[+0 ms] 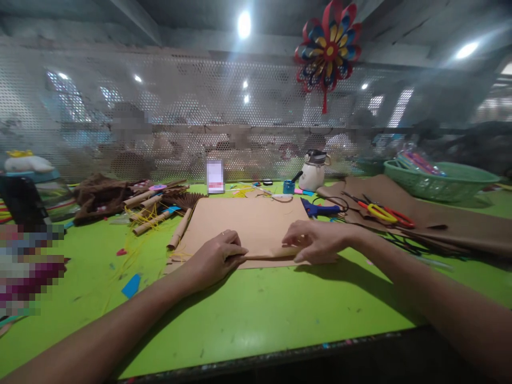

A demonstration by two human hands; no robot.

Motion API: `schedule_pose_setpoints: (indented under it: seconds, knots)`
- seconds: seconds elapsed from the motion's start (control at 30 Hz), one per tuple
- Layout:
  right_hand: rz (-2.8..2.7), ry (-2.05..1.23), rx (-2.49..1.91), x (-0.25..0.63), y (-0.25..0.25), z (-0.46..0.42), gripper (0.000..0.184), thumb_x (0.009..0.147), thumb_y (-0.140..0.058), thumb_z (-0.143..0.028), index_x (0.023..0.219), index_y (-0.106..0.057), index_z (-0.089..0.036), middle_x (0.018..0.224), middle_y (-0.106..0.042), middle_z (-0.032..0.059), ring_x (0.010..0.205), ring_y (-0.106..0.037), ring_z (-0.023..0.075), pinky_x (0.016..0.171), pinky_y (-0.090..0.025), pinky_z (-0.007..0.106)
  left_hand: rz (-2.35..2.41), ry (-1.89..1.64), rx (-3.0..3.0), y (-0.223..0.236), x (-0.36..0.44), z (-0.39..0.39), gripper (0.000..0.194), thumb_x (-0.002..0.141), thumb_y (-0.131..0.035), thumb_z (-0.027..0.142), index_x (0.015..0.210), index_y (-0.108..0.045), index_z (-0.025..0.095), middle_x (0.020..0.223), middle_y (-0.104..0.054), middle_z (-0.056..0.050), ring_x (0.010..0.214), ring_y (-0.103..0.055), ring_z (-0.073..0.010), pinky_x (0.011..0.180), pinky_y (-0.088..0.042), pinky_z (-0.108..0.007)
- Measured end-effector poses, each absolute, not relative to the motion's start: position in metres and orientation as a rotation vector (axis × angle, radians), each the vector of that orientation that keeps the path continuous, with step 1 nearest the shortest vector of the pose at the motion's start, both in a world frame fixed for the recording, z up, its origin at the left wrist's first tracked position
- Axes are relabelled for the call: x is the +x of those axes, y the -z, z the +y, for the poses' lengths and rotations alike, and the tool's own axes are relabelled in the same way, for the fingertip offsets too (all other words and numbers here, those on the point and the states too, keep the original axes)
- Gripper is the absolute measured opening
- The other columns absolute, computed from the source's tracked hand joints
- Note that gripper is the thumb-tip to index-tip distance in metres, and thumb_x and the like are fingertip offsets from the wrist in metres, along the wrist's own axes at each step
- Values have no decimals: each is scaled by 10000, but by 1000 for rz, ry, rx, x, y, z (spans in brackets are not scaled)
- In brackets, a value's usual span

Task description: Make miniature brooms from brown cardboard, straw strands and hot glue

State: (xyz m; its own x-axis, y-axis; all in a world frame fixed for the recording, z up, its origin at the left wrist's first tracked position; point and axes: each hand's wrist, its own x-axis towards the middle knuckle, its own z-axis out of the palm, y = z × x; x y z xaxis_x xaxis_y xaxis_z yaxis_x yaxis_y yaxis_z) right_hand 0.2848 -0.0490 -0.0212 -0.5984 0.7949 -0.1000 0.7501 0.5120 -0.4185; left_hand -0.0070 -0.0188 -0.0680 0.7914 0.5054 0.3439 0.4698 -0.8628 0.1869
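Note:
A sheet of brown kraft paper (244, 221) lies on the green table, its near edge folded or rolled over into a narrow strip. My left hand (214, 258) pinches that strip near its middle, thumb and fingers pressed together on the paper. Over the right part of the strip, my right hand (312, 241) is spread, its thumb apart from the bent fingers. Its fingertips are at or just above the paper; contact is hard to make out. Another paper layer shows under the near edge.
Brown paper rolls (152, 221) and yellow strands lie left. Behind the sheet stand a phone (215, 176), a blue jar (288, 186) and a white jug (312, 173). To the right are a blue glue gun (322, 209), scissors (382, 213), more brown paper and a green basket (448, 181).

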Motion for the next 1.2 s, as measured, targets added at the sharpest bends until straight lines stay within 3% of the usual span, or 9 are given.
schedule_pose_setpoints:
  seconds: [0.17,0.37,0.43,0.5,0.6,0.7,0.83,0.97,1.2]
  knots:
    - [-2642,-673,-1581,308,31,-68,179,749,-578,-297,778,-658,-139,696,-624,30,593,-518,124,520,-347,220,783,-584,2895,68,-6,-18,249,892,-465,288,949,-685,187,822,-531,-56,758,-500,-143,666,-408,-254]
    - [-2646,-919,-1524,332,10,-94,295,795,-551,-401,763,-666,-131,702,-624,37,631,-541,133,555,-371,221,788,-586,2894,66,-6,-19,240,887,-474,281,940,-685,181,829,-529,-58,776,-499,-148,690,-409,-261]
    - [-2530,-717,-1604,325,4,-94,325,815,-526,-421,757,-670,-136,706,-629,50,636,-544,145,557,-374,236,785,-591,2890,66,-6,-20,233,884,-480,278,946,-682,180,829,-532,-57,777,-499,-148,690,-409,-260]
    - [-2325,-294,-1626,306,3,-91,298,833,-513,-377,731,-658,-138,713,-622,63,656,-537,156,589,-382,260,781,-596,2885,66,-6,-20,230,883,-482,276,948,-679,176,828,-534,-57,771,-500,-146,685,-410,-258]
    - [-2247,42,-1340,264,15,-84,189,848,-513,-257,772,-643,-142,816,-617,81,796,-530,173,716,-402,293,780,-600,2879,66,-6,-21,227,887,-478,273,947,-675,178,830,-534,-53,765,-501,-140,685,-409,-253]
    - [-2459,131,-1144,226,40,-79,172,859,-506,-226,789,-643,-149,808,-590,88,850,-493,195,713,-397,304,789,-596,2883,65,-5,-22,230,891,-471,279,925,-674,178,827,-534,-52,767,-502,-141,686,-411,-255]
    - [-2470,281,-1284,206,69,-77,235,894,-454,-198,754,-633,-137,760,-559,91,772,-451,191,640,-361,307,807,-593,2910,65,-3,-23,249,898,-450,288,904,-668,168,817,-533,-60,775,-501,-153,684,-414,-269]
    - [-2423,350,-1273,212,73,-77,254,876,-511,-255,697,-646,-137,808,-567,113,840,-417,218,698,-344,340,801,-594,2915,65,-3,-24,239,899,-450,281,920,-661,171,829,-527,-60,784,-499,-156,690,-413,-272]
    - [-2373,59,-1233,223,71,-72,226,859,-544,-269,705,-651,-144,752,-546,70,776,-462,175,650,-358,283,819,-592,2879,66,-3,-23,231,889,-471,280,952,-667,174,829,-531,-59,792,-504,-158,702,-410,-270]
